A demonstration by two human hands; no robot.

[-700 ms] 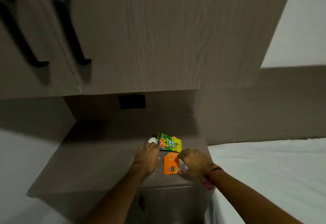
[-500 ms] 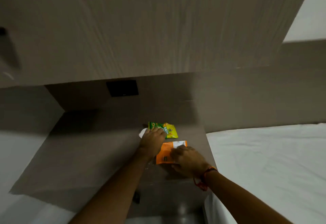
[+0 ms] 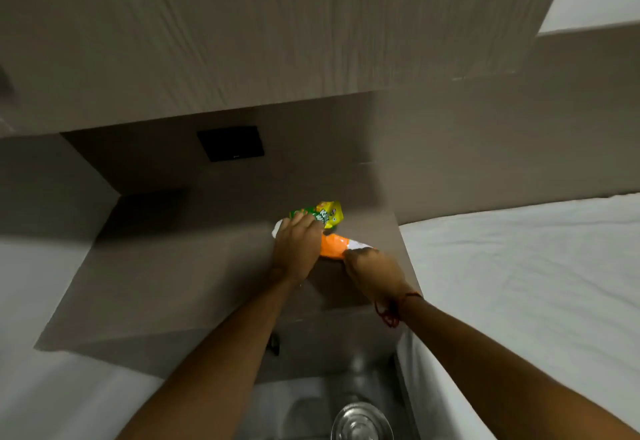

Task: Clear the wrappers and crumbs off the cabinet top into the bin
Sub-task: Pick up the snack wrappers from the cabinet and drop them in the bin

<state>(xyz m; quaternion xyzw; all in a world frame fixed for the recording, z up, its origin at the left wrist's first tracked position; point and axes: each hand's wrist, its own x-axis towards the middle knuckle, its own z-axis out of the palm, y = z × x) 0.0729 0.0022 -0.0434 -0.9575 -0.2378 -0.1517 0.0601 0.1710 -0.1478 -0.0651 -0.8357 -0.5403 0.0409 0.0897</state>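
Our left hand (image 3: 298, 244) grips the green-yellow wrapper (image 3: 325, 214) on the cabinet top (image 3: 194, 273); right hand (image 3: 372, 271) fingers pinch the orange wrapper (image 3: 333, 246); bed (image 3: 519, 266) at three o'clock.

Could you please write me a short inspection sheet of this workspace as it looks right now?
Surface: wood-grain cabinet top, mostly bare; crumbs too small to tell.
Job's things: green-yellow wrapper and orange wrapper near the back right; a white scrap beside them. Bin: possibly the shiny round object below.
Clutter: nothing seen.
Hands: left hand over the wrappers, right hand at the orange wrapper's edge; grips unclear.
Cables: nothing seen.
Surroundings: upper cabinet, black wall plate, white bed.
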